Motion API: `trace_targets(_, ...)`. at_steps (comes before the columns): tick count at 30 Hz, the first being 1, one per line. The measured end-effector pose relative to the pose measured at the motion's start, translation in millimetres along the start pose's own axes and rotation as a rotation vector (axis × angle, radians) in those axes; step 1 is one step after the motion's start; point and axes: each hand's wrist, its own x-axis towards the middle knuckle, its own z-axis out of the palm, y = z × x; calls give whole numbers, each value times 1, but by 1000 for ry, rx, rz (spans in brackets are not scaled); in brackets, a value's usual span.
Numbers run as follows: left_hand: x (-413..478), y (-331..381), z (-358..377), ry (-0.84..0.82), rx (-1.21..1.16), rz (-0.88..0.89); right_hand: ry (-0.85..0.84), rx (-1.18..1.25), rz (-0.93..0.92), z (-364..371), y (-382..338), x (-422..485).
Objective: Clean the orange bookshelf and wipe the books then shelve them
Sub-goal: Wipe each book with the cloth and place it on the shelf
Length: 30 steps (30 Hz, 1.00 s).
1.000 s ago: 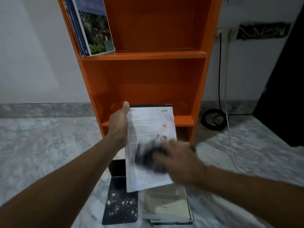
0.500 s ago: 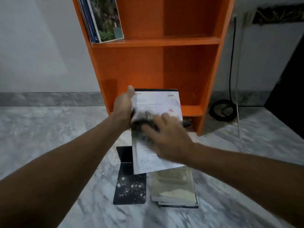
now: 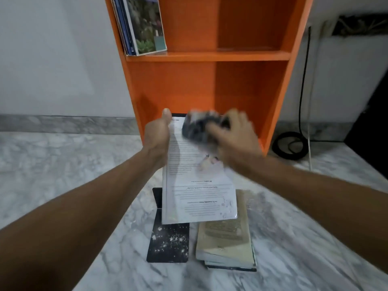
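A white book (image 3: 197,185) is held up in front of the orange bookshelf (image 3: 210,80) by the left hand (image 3: 157,136), whose fingers are wrapped behind the book's left edge, with the thumb laid along that edge and pointing up. A dark cloth (image 3: 199,127) is clenched in the fingers (image 3: 218,131) of the right hand (image 3: 233,137) and is pressed against the top part of the cover; this hand and the cloth are blurred. Printed lines are seen on the cover below the right fingers, upside down to the viewer. Beneath the held book, below both sets of fingers, a black book with white specks (image 3: 169,242) is laid flat on the marble floor (image 3: 63,175), and just to its right a stack of pale, worn books (image 3: 226,242) is laid. Above and left of the left thumb, several books (image 3: 142,26) are leaned against the left wall of an upper shelf. To the right of the right fingers, a black cable (image 3: 289,143) is coiled on the floor beside the bookshelf.
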Motion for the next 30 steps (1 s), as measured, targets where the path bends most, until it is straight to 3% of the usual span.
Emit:
trace_targets(3,-1,2,-5,74,54,32,-287,136,-508,-3,-25,-88)
trace_targets(5,-2,4,-10,110,128,63,-504,176,-683,-20,-33,-108)
trace_targets(7,0,3,-11,93,133,85,-343,247,-535,-24,-20,-81)
trace_targets(10,0,-3,-5,20,112,97,42,-19,-219,-29,9,6)
trace_targets(11,2,-5,-2,1,111,89,92,-67,-107,-25,16,28)
trace_targets(14,-1,1,13,-36,36,35,-2,-27,110,-8,6,27)
trace_targets(15,0,4,15,-25,12,11,-27,19,57,-3,-5,6)
trace_targets(17,5,3,15,40,-6,-26,-145,113,-236,0,-27,-52)
trace_targets(19,8,1,8,126,15,-3,-449,164,-613,-8,-39,-101)
trace_targets(20,11,0,6,169,19,-2,-593,166,-715,-19,-40,-113)
trace_targets(21,13,0,5,214,23,-12,-622,187,-729,-24,-35,-119)
trace_targets(23,15,0,5,279,7,-14,-561,355,-450,-31,-25,-105)
trace_targets(25,15,0,10,300,5,2,-289,293,-229,-40,-11,-69)
trace_targets(27,13,-1,20,300,64,23,-135,251,-25,-38,-8,-37)
trace_targets(30,8,0,38,340,76,-31,-331,271,188,-22,-25,-30)
